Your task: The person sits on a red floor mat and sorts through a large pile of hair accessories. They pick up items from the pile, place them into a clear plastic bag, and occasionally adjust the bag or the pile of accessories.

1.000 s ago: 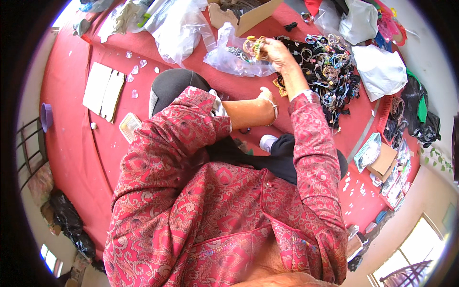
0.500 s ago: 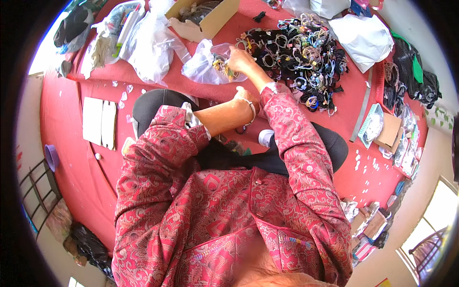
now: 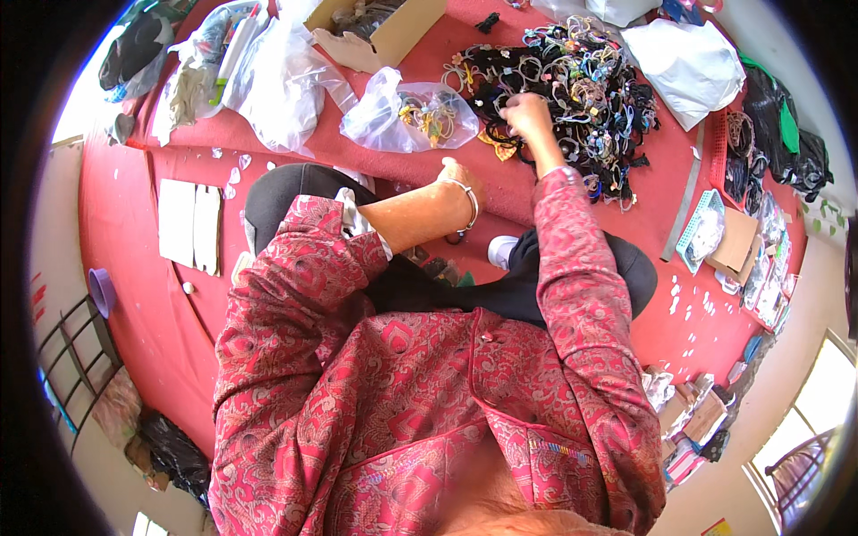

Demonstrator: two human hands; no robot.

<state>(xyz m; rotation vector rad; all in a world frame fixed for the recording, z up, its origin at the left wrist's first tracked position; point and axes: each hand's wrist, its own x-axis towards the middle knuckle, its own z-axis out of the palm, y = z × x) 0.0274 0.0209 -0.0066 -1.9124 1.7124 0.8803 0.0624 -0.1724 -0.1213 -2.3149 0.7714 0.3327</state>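
My right hand [image 3: 529, 118] reaches into the left side of a heap of hair ties [image 3: 590, 98], mostly black with coloured beads and charms. Its fingers are bent together among the ties; what lies between them is too small to make out. A yellow patterned piece [image 3: 500, 146] lies just left of that wrist. Left of the heap, a clear plastic bag [image 3: 371, 121] lies flat with several yellowish hair ties [image 3: 431, 121] inside. My left hand [image 3: 460, 186], below the bag, has its thumb raised, and its other fingers are hidden. A bangle circles that wrist.
An open cardboard box [image 3: 384, 40] stands behind the bag, with white plastic bags [image 3: 286, 89] left of it. A white bag [image 3: 684, 71] lies right of the heap. Farther right are a metal ruler-like strip [image 3: 684, 210] and a blue basket [image 3: 693, 241].
My right hand has left the plastic bag and moved right to the heap of hair ties. The ties in the bag now show uncovered. My left hand has stayed nearly in place.
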